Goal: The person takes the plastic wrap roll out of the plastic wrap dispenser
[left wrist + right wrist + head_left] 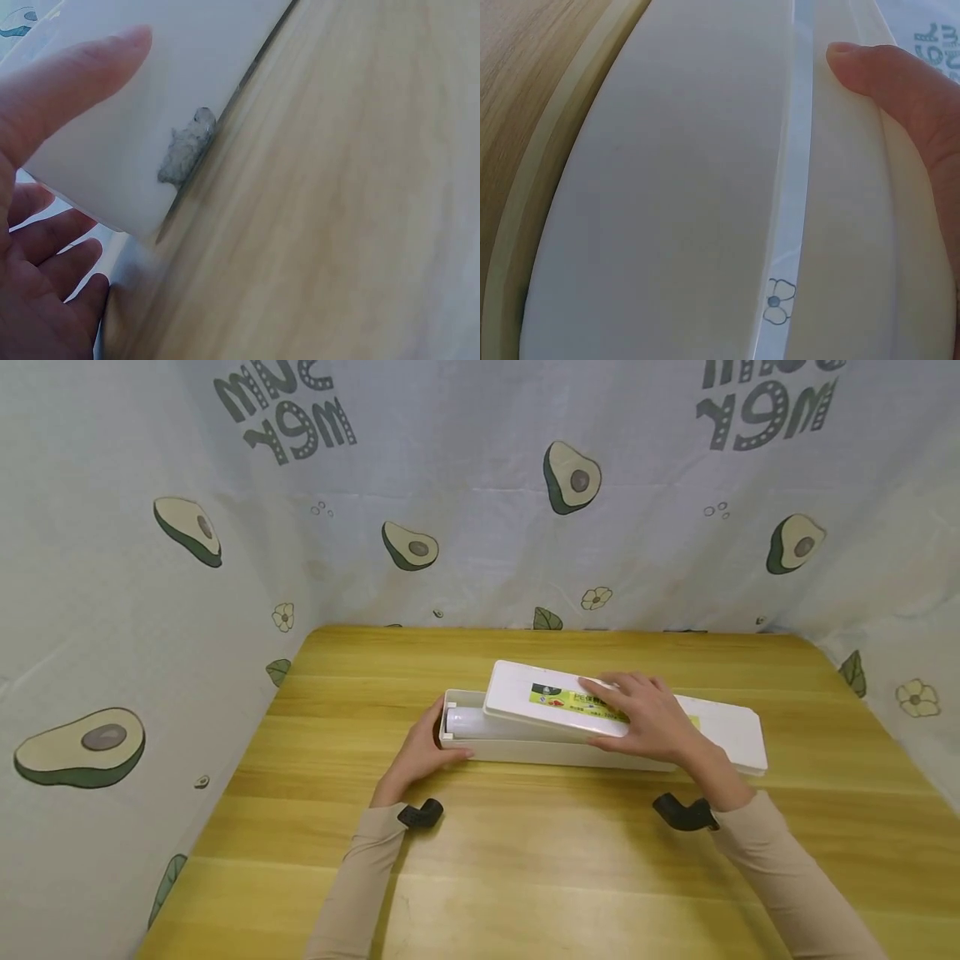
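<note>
A long white cling film box [510,752] lies across the table, a white roll [480,725] showing inside its left end. My left hand [420,752] grips that end, thumb along the front wall and fingers round the far side. In the left wrist view, a crumpled greyish patch [187,146] is on the wall near the thumb. My right hand [652,714] holds the white lid [517,685], with a green and yellow label, from above. The lid sits askew and shifted right over the box. A gap shows between lid [847,187] and box wall [667,187] in the right wrist view.
The wooden table [525,860] has its back edge against a white curtain [480,485] printed with avocados, which also hangs along both sides. Black wrist mounts [682,812] sit at both cuffs, low over the table.
</note>
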